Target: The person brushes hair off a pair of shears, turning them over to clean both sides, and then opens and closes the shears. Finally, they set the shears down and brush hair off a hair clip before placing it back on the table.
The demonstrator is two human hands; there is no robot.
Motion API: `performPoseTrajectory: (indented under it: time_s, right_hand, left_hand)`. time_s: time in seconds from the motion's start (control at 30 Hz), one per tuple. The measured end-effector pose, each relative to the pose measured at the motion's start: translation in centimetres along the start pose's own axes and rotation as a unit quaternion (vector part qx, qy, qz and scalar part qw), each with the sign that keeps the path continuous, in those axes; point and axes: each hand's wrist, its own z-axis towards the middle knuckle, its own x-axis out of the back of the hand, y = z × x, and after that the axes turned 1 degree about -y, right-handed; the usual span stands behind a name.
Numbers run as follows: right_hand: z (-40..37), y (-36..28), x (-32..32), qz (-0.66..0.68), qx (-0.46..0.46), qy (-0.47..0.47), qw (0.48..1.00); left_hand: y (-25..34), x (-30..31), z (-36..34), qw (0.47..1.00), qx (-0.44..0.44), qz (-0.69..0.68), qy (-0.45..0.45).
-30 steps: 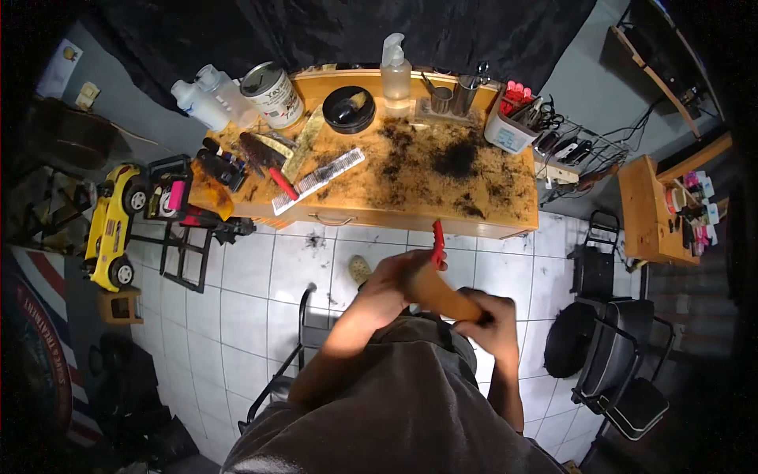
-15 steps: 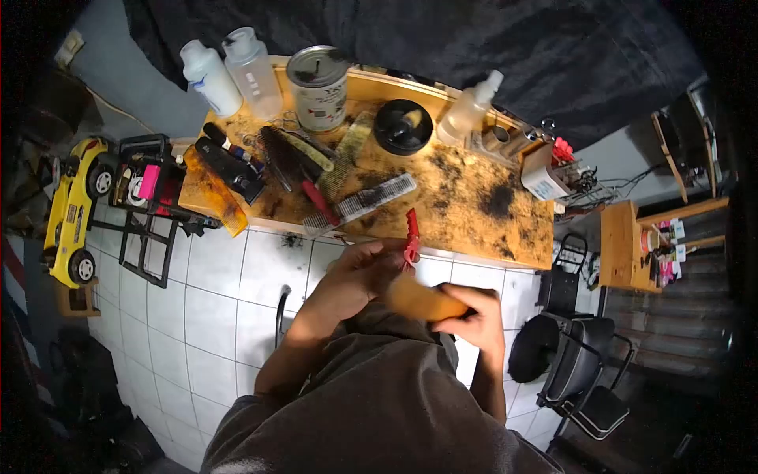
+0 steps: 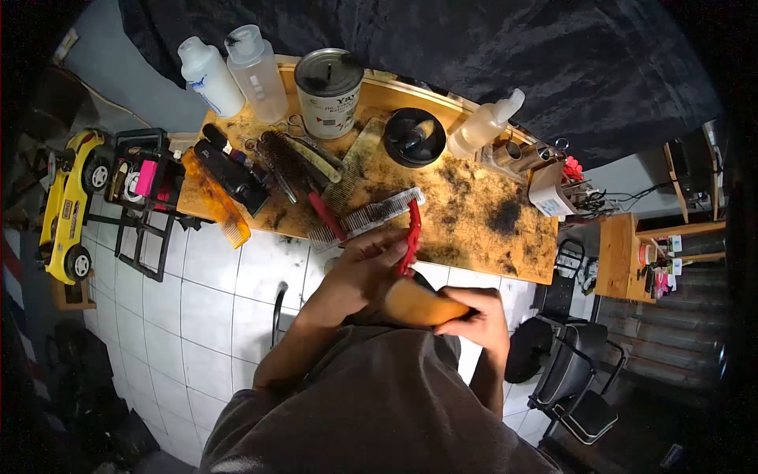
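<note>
My left hand (image 3: 368, 272) is closed around a slim red tool (image 3: 411, 237), which points up toward the table edge; its lower end shows several red prongs or edges, and I cannot tell its exact kind. In my right hand (image 3: 480, 317) is a brush with soft tan bristles (image 3: 418, 303), gripped at its dark base. The bristles point left, blurred by motion, and their tip is close below the red tool. Just beyond my left hand, a clear comb (image 3: 379, 215) and a red-handled tool (image 3: 325, 215) lie at the front of the wooden table (image 3: 466, 253).
Dark hair clippings cover much of the tabletop. An orange comb (image 3: 217, 201), black clippers (image 3: 230, 175), a round hairbrush (image 3: 282, 158), a black bowl (image 3: 395, 150), a tin (image 3: 329, 99) and bottles (image 3: 260, 87) stand or lie there. A black chair (image 3: 580, 359) is right.
The view has shifted slightly, so the table items sit a little differently. The brush has moved slightly against the red tool, and both hands keep their grips.
</note>
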Motion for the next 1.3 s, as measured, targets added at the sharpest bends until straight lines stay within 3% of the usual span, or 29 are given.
performPoseTrajectory:
  time_s: [0.07,0.13,0.17,0.27,0.3,0.4,0.47,0.53,0.6,0.63,0.67,0.73,0.77,0.87,0.97,1.0,1.07,1.1,1.13,1.2,1.27,1.3]
  right_hand:
    - [0.9,-0.1,0.5,0.024,-0.010,-0.039,0.999]
    - [1.7,0.7,0.8,-0.044,-0.085,0.094,0.991]
    - [2.1,0.7,1.4,0.012,-0.121,0.155,0.980]
    - [3.4,-0.2,2.8,-0.024,-0.148,0.279,0.949]
    - [3.0,0.0,3.1,-0.021,-0.148,0.280,0.948]
    - [1.4,1.0,4.0,0.026,-0.109,0.111,0.988]
    - [1.3,1.1,3.7,-0.022,0.028,0.013,0.999]
    - [1.8,1.5,3.9,-0.028,-0.012,0.042,0.999]
    - [2.2,1.8,4.1,-0.045,-0.097,0.097,0.989]
    - [2.7,1.8,4.1,0.010,-0.152,0.154,0.976]
    - [3.3,1.3,4.5,-0.058,-0.147,0.205,0.966]
    - [3.6,1.8,5.0,-0.031,-0.159,0.276,0.947]
    - [3.4,1.8,5.5,-0.031,-0.157,0.273,0.949]
    - [1.7,2.0,6.4,0.014,-0.063,0.076,0.995]
    - [1.6,1.8,5.5,-0.011,-0.025,-0.022,0.999]
    - [2.0,1.9,5.4,-0.009,-0.026,-0.021,0.999]
    - [3.5,1.8,5.1,-0.135,-0.129,0.081,0.979]
    - [4.3,1.5,5.2,-0.118,-0.156,0.132,0.972]
    - [4.7,1.8,5.2,-0.109,-0.120,0.212,0.964]
    - [5.0,1.7,6.0,-0.125,-0.167,0.257,0.944]
    - [4.2,1.6,6.6,-0.110,-0.168,0.257,0.945]
    - [3.6,1.4,6.6,-0.094,-0.122,0.169,0.973]
  left_hand:
    - [-0.8,0.5,0.7,0.999,-0.049,-0.003,-0.023]
    - [-1.3,0.4,1.1,0.996,-0.043,0.051,-0.059]
    - [-1.0,0.7,0.9,0.992,0.018,0.100,-0.075]
    - [-0.6,-0.5,1.0,0.995,0.031,0.021,-0.096]
    - [-0.7,-0.5,1.4,0.995,0.019,0.020,-0.101]
    - [-1.2,-0.5,2.3,0.996,-0.022,-0.021,-0.082]
    - [-0.6,-1.0,2.5,0.995,-0.041,0.037,-0.083]
    - [-0.4,-1.0,2.6,0.990,-0.061,0.093,-0.085]
    - [-0.4,-0.6,2.5,0.959,0.014,0.274,-0.068]
    - [0.1,-1.5,2.4,0.978,-0.011,0.182,-0.099]
    - [0.0,-1.5,2.4,0.979,-0.014,0.180,-0.097]
    - [-0.4,-1.6,2.2,0.996,-0.023,0.076,-0.049]
    - [-0.6,-1.5,2.3,0.997,-0.018,0.063,-0.026]
    - [-1.4,-1.4,2.8,0.996,-0.088,0.010,0.016]
    - [-1.7,-1.2,2.8,0.994,-0.106,0.006,0.010]
    - [-2.2,-1.0,3.0,0.994,-0.105,0.008,0.011]
    - [-3.5,-0.6,3.3,0.989,-0.144,0.019,-0.021]
    - [-2.5,-1.3,2.6,0.998,-0.058,0.011,0.013]
    - [-2.1,-1.9,2.2,0.999,-0.051,0.015,0.010]
    - [-1.9,-2.7,2.0,0.996,-0.079,0.015,0.028]
    - [-2.5,-2.0,2.4,0.996,-0.084,-0.001,0.018]
    - [-2.5,-1.7,2.6,0.996,-0.089,0.000,0.021]
